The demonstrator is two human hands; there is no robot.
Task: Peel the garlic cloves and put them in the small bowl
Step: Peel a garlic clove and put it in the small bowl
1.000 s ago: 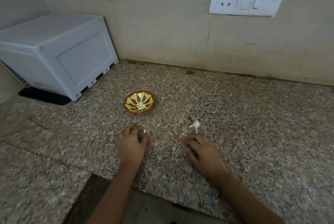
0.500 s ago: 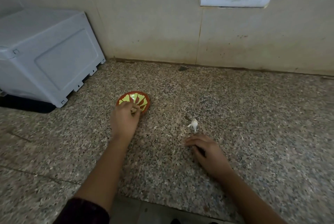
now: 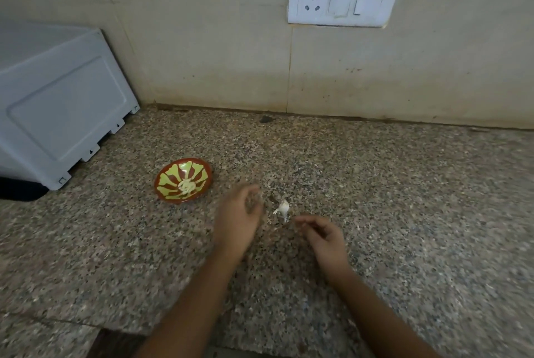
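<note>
Garlic cloves [image 3: 185,185] lie as a pale cluster in the middle of the small bowl [image 3: 207,175], a red dish with yellow-green petals painted inside, which sits on the speckled stone counter [image 3: 404,213] ahead and to the left of your hands. One more white garlic piece [image 3: 283,208] lies on the counter to the right of the bowl, between your two hands; it is too small to tell whether it is a clove or only skin. Your left hand [image 3: 239,213] is over the counter just left of that piece and near the bowl's right edge; it is blurred, its fingers look curved, and you cannot tell from this view whether it holds anything. Your right hand [image 3: 323,234] is low over the counter with its fingers loosely curled and holding nothing, the fingertips [image 3: 299,220] just beside the white piece, and contact is not clear. A grey-white box [image 3: 57,103] stands at the far left against the wall, and a white switch plate [image 3: 344,0] is set in the wall above the counter.
</note>
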